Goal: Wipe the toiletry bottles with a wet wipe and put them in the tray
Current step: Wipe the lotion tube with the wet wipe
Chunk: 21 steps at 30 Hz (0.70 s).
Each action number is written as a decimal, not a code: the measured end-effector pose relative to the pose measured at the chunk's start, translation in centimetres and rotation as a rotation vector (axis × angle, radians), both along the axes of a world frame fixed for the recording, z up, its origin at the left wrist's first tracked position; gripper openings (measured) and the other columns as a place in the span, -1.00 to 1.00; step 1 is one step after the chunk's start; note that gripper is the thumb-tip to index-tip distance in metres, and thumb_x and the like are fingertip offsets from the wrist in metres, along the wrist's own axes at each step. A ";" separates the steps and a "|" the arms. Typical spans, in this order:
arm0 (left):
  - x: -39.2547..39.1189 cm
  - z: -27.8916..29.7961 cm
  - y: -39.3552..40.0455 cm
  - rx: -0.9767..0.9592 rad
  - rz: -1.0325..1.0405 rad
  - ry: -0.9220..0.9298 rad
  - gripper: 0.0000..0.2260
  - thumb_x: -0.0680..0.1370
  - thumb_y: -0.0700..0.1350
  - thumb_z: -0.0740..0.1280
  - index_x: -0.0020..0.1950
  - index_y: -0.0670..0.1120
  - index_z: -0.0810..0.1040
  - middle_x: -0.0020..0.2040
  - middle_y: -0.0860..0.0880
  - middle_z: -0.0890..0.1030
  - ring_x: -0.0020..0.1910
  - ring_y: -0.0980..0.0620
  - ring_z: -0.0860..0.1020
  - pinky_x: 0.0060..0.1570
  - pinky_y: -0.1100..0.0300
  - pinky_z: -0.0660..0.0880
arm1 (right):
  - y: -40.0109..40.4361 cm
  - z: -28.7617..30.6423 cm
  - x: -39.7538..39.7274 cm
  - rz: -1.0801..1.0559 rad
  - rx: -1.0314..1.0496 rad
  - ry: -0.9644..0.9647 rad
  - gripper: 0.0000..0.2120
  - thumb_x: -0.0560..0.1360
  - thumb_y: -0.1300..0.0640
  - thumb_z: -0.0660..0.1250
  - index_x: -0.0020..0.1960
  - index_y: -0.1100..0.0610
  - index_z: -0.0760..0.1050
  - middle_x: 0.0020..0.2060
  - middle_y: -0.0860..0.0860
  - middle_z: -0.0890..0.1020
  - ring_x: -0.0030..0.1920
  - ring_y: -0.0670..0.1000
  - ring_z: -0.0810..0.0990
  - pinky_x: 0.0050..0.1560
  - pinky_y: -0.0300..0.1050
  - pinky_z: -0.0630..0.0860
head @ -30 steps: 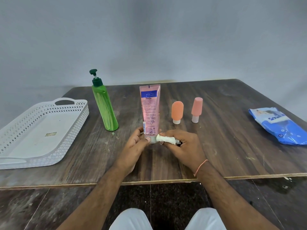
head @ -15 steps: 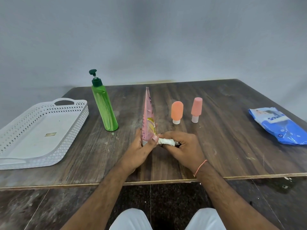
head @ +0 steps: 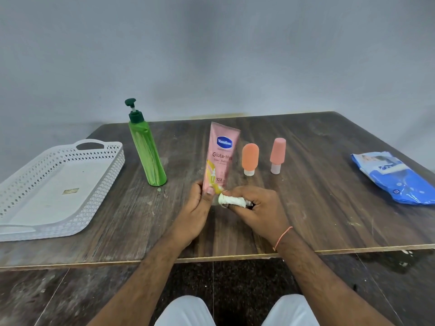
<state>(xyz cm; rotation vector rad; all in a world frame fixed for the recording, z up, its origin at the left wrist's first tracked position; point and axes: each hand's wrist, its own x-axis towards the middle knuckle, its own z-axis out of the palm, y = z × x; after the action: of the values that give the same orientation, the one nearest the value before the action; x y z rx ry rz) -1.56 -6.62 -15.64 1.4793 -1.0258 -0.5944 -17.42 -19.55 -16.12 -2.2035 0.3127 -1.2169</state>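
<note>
A pink lotion tube (head: 221,156) stands cap-down at the table's middle, its front label facing me. My left hand (head: 197,208) grips its lower end. My right hand (head: 254,208) holds a rolled white wet wipe (head: 231,200) whose tip touches the tube's base. A green pump bottle (head: 147,154) stands to the left. An orange small bottle (head: 250,158) and a pink small bottle (head: 277,154) stand to the right of the tube. The white perforated tray (head: 98,184) lies at the far left with no bottles in it.
A blue wet-wipe pack (head: 397,177) lies at the table's right edge. The wooden table (head: 317,208) ends at a front edge just below my wrists. A grey wall rises behind it. My white-clad knees show at the bottom.
The tube has been turned about its upright axis: back label a second ago, edge-on half a second ago, front label now. Both hands stay at its base.
</note>
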 end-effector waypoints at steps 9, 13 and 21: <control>0.0 0.0 0.0 0.097 0.016 0.053 -0.52 0.69 0.32 0.08 0.32 0.00 0.53 -0.10 0.33 0.64 -0.17 0.35 0.52 -0.05 0.30 0.44 | 0.2 0.1 -0.1 -0.052 -0.025 -0.007 -0.74 0.51 0.13 0.63 0.18 0.01 0.77 0.09 -0.20 0.76 0.09 -0.23 0.72 0.12 -0.17 0.69; 0.5 -0.3 -0.1 0.073 -0.020 0.095 -0.65 0.65 0.22 0.13 0.27 0.10 0.55 -0.01 0.25 0.65 -0.11 0.25 0.50 -0.01 0.14 0.42 | 0.1 -0.1 0.0 -0.068 -0.021 0.009 -0.75 0.51 0.11 0.63 0.18 0.03 0.77 0.09 -0.16 0.78 0.10 -0.22 0.73 0.12 -0.12 0.70; 0.1 0.5 0.1 -0.042 -0.044 0.098 -0.62 0.62 0.08 0.26 0.33 -0.08 0.60 0.03 0.17 0.74 -0.06 0.34 0.62 -0.10 0.44 0.49 | -0.4 -0.1 0.1 -0.097 0.122 0.070 -0.71 0.51 0.08 0.62 0.23 0.00 0.77 0.09 -0.16 0.78 0.09 -0.21 0.72 0.13 -0.15 0.69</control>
<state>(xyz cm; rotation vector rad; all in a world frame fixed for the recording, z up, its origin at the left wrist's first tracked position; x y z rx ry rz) -1.46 -6.52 -15.16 1.3803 -0.9906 -0.6659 -17.33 -19.96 -16.22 -2.1499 0.5145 -1.1418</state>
